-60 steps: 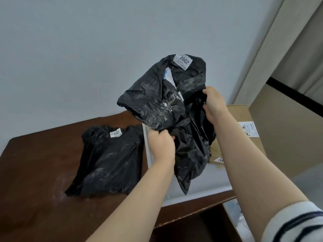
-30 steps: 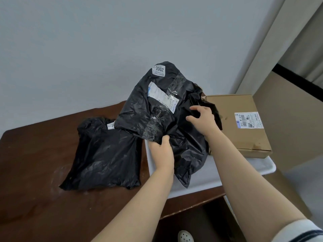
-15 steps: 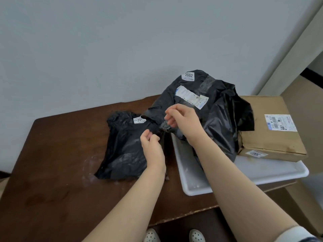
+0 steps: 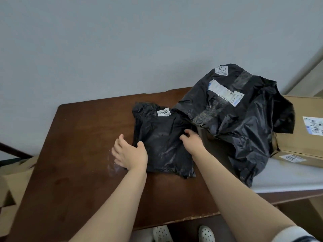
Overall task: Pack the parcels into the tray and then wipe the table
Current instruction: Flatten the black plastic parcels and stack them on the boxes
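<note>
black parcel 2002 (image 4: 244, 123) released into tray (image 4: 279, 179); your left hand (image 4: 130, 154) and right hand (image 4: 191, 143), spread wide, now flank parcel 2001 (image 4: 162, 142).

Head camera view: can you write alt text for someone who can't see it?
A person's left hand and right hand rest on opposite edges of a black parcel labelled 2001 lying on a dark table. To its right, a larger black parcel labelled 2002 and a cardboard box sit in a white tray.

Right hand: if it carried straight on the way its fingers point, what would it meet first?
The black parcel labelled 2001. The right hand looks to be at its right edge; contact unclear.
</note>
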